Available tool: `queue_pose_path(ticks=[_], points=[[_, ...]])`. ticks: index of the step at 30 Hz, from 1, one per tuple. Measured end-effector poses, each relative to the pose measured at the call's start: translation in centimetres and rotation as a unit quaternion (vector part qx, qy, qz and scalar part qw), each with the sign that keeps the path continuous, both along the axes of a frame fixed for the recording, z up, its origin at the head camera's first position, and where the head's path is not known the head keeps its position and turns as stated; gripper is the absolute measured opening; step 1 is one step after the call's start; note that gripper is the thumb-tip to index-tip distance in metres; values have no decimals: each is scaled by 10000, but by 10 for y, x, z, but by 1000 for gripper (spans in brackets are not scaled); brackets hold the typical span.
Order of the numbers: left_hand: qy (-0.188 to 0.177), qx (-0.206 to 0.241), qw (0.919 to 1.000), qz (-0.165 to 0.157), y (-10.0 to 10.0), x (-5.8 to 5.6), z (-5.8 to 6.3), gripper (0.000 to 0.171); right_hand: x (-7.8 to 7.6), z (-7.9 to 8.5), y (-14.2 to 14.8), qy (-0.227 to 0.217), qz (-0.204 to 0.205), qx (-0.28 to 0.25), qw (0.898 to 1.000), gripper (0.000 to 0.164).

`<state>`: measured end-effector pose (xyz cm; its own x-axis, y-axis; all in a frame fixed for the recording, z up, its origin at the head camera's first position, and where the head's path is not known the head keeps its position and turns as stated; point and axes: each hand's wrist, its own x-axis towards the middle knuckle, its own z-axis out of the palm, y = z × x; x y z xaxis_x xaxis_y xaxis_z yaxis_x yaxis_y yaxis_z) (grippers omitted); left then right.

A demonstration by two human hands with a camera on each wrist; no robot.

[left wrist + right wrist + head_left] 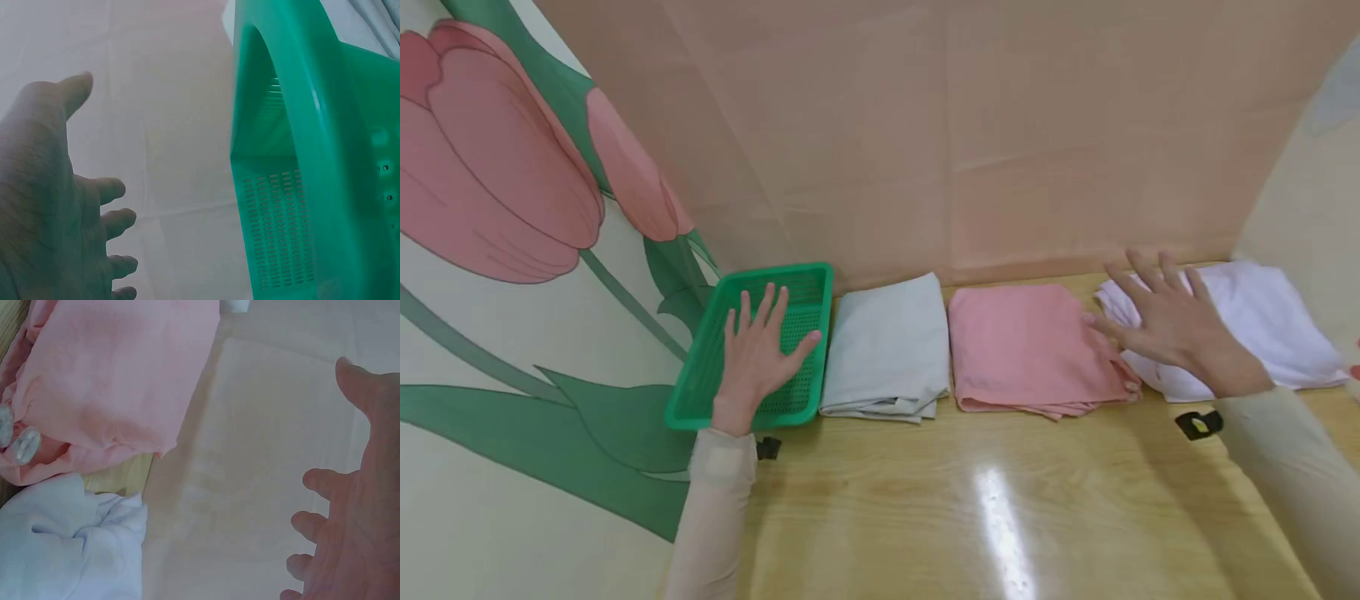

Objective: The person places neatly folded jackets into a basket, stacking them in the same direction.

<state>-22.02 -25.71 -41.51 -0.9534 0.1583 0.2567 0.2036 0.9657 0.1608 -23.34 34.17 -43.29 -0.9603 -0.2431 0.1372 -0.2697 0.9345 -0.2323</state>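
My left hand [756,360] hovers over the green plastic basket [677,414] with its fingers spread and nothing held. In the left wrist view that hand [59,194] is apart from the basket's rim [312,112]. My right hand [1176,321], also with spread fingers, is above the white folded cloth [1273,325], its thumb reaching toward the pink folded cloth [1026,346]. The right wrist view shows this hand [350,506] holding nothing, with the pink cloth [119,375] and white cloth [75,550] beyond it. A pale grey folded cloth [887,346] lies between the basket and the pink cloth.
Everything stands in a row along the back of the wooden table [880,500]. Behind it hangs a beige-pink sheet [925,142]. A wall painted with tulips [512,167] rises at the left. Two clear buttons or beads [26,445] show at the pink cloth's edge.
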Motion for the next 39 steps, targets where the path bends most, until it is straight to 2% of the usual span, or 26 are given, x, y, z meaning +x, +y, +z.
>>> queue_pose_path(ticks=[6,10,17,24,29,34,39], points=[[-171,185,9997,-19,0,6,-2,97,8,-3,-9,100,115,-170,9997,95],[-67,307,9995,23,-3,8,-3,96,11,-5,-20,159,200,-364,9990,95],[96,598,9980,-167,3,5,-5,93,5,-6,-30,274,338,-731,9964,92],[290,871,9957,-139,18,2,-6,89,1,0,-41,22,440,-1514,9875,83],[421,1024,9938,-121,24,1,-9,87,-4,1,-58,-139,500,-1718,9838,83],[395,1047,9937,-59,26,4,-11,85,-9,-3,-83,-246,711,-1906,9788,80],[296,1185,9922,-230,34,6,-19,84,-7,-7,-96,-178,849,-2132,9731,73]])
